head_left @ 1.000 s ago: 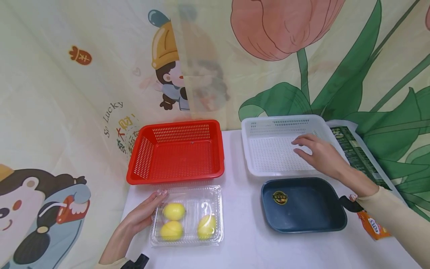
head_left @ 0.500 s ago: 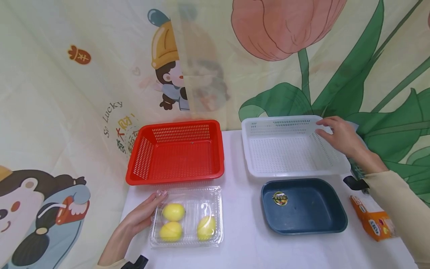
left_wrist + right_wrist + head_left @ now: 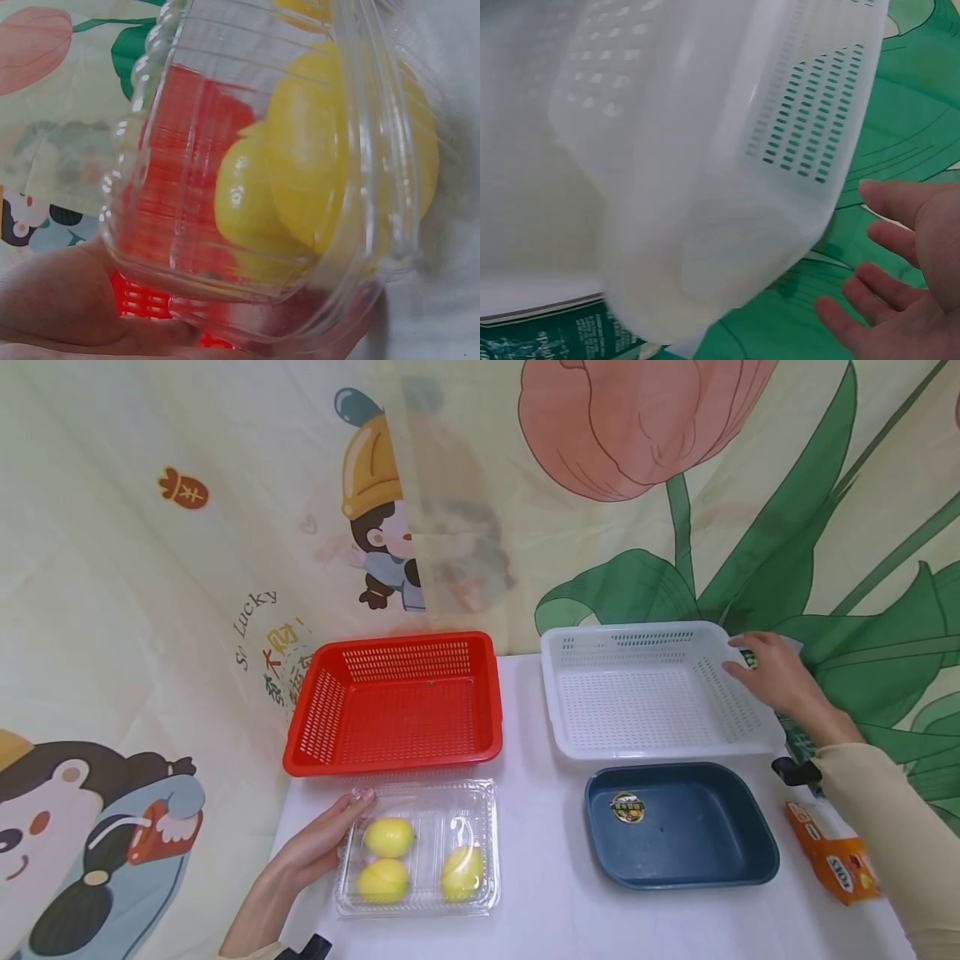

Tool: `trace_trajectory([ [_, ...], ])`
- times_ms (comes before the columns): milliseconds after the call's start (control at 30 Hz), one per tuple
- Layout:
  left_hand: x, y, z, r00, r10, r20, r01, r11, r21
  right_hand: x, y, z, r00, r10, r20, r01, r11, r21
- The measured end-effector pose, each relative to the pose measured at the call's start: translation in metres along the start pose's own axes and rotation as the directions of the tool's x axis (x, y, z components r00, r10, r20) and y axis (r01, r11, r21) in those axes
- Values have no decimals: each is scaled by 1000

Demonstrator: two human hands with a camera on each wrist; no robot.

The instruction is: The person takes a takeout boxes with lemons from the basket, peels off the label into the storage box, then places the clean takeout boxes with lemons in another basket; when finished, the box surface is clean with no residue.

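Note:
In the head view, my left hand touches the left side of a clear plastic clamshell box, its fingertips at the far left corner. Three yellow lemons lie in the box, two at the left and one at the right. Through the clear wall in the left wrist view, the lemons show up close, with part of the hand behind the plastic. My right hand is beside the far right corner of a white perforated basket. Its fingers are spread, apart from the basket, holding nothing.
A red perforated basket stands behind the box. In front of the white basket is a dark blue tray with a round sticker. An orange packet lies at the right, partly under my right sleeve. A green printed package lies beside the white basket.
My right hand has moved right and back from over the white basket to its far right corner, uncovering more of the orange packet. The left hand stays at the clamshell box.

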State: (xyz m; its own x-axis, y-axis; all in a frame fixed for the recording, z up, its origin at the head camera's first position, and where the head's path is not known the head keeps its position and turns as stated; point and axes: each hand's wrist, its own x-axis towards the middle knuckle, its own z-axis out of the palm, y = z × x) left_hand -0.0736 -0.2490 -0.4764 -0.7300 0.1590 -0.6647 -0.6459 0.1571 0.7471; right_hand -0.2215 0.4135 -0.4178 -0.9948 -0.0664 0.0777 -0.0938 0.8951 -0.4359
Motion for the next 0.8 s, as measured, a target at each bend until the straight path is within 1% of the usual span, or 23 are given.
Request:
trace_trajectory([
  [100,0,0,0,1000,0,-2,0,1000,-7,-2,7,5,1000,27,14,-27,1000,2],
  [233,-1,1,0,1000,-7,-10,7,1000,0,-4,15,12,999,37,21,-38,999,27],
  [333,-1,0,0,1000,-9,-9,9,1000,4,-5,20,16,999,41,29,-42,998,45],
  [467,0,0,0,1000,-12,-10,12,1000,1,-5,25,22,998,46,38,-48,999,27],
  [567,0,-1,1,1000,-9,-12,9,1000,4,-6,28,26,999,37,33,-38,999,21],
  [800,0,-4,2,1000,-8,-21,9,1000,23,-8,33,33,999,38,33,-40,998,48],
])
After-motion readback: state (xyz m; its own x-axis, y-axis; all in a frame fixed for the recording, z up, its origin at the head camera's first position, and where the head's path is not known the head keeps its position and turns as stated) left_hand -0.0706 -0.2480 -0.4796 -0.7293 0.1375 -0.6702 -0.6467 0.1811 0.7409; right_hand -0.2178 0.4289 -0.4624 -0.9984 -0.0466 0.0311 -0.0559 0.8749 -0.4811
